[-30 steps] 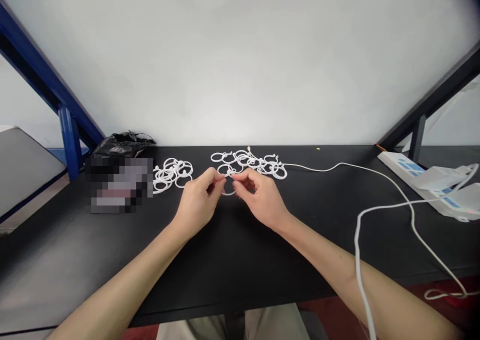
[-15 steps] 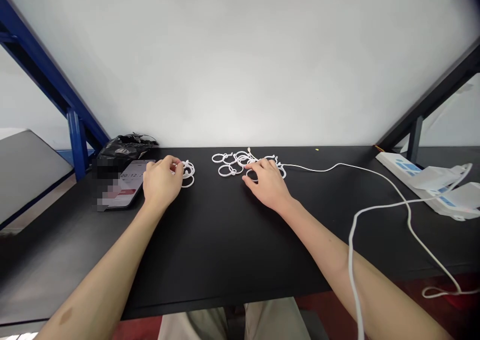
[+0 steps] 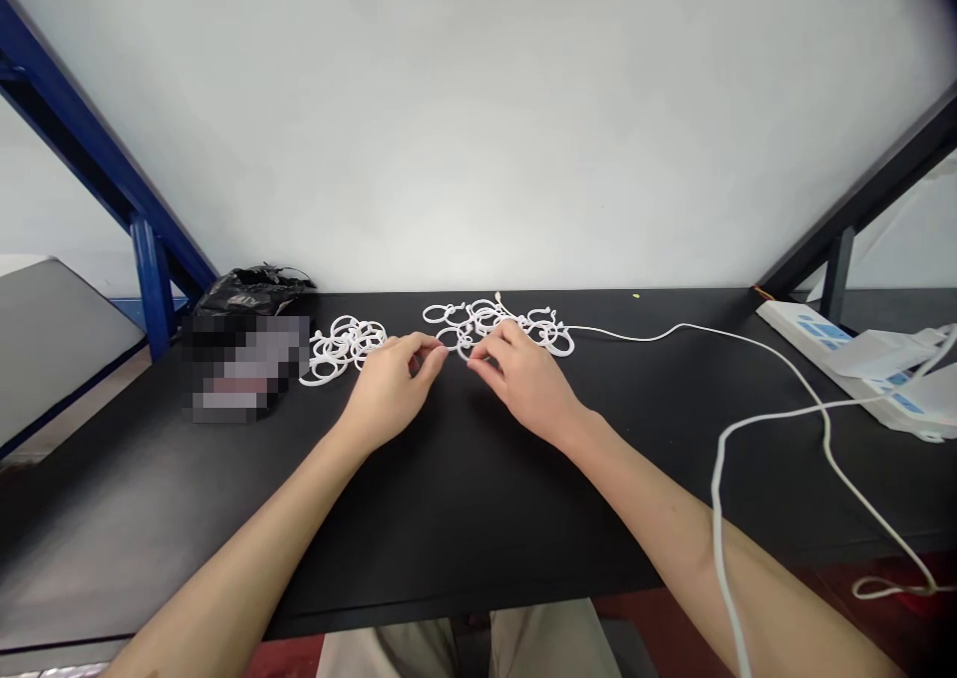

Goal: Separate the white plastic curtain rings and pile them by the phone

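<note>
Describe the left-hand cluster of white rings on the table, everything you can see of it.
The left-hand cluster of white rings is a loose, overlapping heap of thin, round loops, some with small knobs. They look like smooth plastic. The heap lies on the black tabletop, with a visible gap between it and the other white rings farther right. The left hand covers part of its right edge from view; whether they touch is unclear. The overlap prevents a sure count.

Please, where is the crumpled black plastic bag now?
In the head view, the crumpled black plastic bag lies at the back left, beside the blue metal frame, left of the thin white rings.
</note>
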### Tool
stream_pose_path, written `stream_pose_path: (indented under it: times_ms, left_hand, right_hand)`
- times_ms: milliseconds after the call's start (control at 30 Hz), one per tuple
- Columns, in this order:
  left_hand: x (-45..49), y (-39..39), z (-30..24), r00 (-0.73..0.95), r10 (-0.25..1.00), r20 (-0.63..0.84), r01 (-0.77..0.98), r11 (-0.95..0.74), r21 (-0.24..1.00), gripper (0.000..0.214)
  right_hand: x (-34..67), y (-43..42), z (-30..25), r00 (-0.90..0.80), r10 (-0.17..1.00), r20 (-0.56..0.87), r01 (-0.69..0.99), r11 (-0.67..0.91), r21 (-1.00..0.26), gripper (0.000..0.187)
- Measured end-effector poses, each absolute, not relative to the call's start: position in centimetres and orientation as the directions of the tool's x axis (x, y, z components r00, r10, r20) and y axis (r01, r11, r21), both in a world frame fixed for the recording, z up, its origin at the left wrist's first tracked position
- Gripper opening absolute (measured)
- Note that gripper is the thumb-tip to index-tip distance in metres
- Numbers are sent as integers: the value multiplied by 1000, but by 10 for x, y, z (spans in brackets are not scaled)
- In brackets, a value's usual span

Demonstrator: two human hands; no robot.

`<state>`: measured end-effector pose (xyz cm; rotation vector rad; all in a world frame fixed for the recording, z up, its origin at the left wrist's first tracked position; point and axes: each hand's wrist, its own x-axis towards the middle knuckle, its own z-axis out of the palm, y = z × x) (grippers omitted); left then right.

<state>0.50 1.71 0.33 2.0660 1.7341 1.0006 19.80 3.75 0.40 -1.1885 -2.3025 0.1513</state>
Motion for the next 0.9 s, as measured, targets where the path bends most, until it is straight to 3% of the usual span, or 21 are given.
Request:
stream_pose_path:
  times_ms: [133,300,400,533,900]
  left_hand:
    - [11,13,6,-1,984,177,586,-143,798,31]
    - [10,12,10,-84,983,164,527,-96,844,33]
    - [11,11,10,-60,983,174,535,-116,837,32]
    - [13,9,8,-9,973,232,596,-181,782,25]
    - [9,6,-1,109,907,407,691,-363,625,23]
  right_hand:
    - [186,27,3,-543,715,439,588,698,-409,13]
    - [182,26,1,-390,764,514,505,644,-575,14]
    - [183,28,-1,-281,849,447,489,527,-695,20]
    - [184,29,-5,-288,888,360,422,455,-784,11]
    - [187,20,-1,-331,862,384,390,495,-776,12]
